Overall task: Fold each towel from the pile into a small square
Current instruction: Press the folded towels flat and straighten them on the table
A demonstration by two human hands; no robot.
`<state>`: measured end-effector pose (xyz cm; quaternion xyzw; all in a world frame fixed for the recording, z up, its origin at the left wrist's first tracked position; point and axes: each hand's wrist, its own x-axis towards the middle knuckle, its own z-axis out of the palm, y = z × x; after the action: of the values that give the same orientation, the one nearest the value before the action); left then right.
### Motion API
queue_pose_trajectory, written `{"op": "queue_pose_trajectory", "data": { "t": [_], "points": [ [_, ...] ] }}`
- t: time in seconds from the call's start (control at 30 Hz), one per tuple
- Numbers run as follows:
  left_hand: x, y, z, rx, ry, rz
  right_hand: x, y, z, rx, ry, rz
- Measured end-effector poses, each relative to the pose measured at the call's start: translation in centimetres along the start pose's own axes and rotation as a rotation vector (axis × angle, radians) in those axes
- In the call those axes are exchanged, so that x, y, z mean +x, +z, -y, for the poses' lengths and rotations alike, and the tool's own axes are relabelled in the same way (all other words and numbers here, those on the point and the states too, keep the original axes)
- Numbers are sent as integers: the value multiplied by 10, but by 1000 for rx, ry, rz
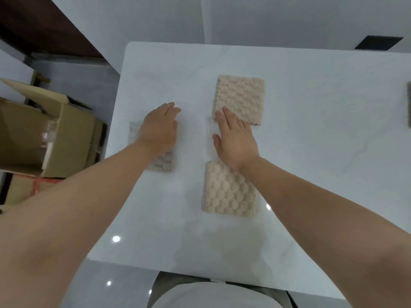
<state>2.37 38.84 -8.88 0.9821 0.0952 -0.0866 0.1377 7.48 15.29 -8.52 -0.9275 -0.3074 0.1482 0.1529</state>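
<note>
Three folded towels lie on the white table (311,152). A beige bumpy folded towel (242,94) sits in the far middle, and my right hand (233,141) lies flat and open with its fingertips on that towel's near left corner. A second beige folded towel (226,194) lies closer to me, partly under my right wrist. At the table's left edge a grey folded towel (162,162) is mostly covered by my left hand (159,127), which rests flat on it with fingers straight. Neither hand grips anything.
A sliver of another grey towel (408,107) shows at the right frame edge. Open cardboard boxes (49,130) stand on the floor left of the table. My torso is against the table's near edge (211,272).
</note>
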Motion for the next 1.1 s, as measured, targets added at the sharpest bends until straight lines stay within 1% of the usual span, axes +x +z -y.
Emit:
{"op": "queue_pose_trajectory", "data": {
  "t": [0.17,0.3,0.37,0.43,0.5,0.63,0.7,0.77,0.87,0.93,1.0,1.1],
  "points": [
    [-54,-3,59,38,-42,-29,-9,22,62,22,-45,88],
    [-78,0,70,47,-47,3,-7,42,101,29,-33,164],
    [-83,5,73,85,-18,45,-3,51,116,52,-12,210],
    [-81,11,79,142,43,69,3,61,126,-16,-3,219],
    [-76,18,85,196,111,84,9,69,132,-130,3,234],
    [-63,29,112,278,257,126,18,77,130,-242,6,378],
    [-61,31,126,275,317,145,20,78,130,-280,9,406],
    [-62,32,134,220,318,155,19,82,135,-301,38,408],
    [-65,36,133,188,241,139,19,87,143,-340,79,391],
    [-66,35,129,222,219,138,23,83,143,-384,56,399],
    [-64,30,127,307,228,165,28,76,141,-432,6,403],
    [-59,17,128,402,275,258,33,71,138,-389,-27,423]
  ]
}}
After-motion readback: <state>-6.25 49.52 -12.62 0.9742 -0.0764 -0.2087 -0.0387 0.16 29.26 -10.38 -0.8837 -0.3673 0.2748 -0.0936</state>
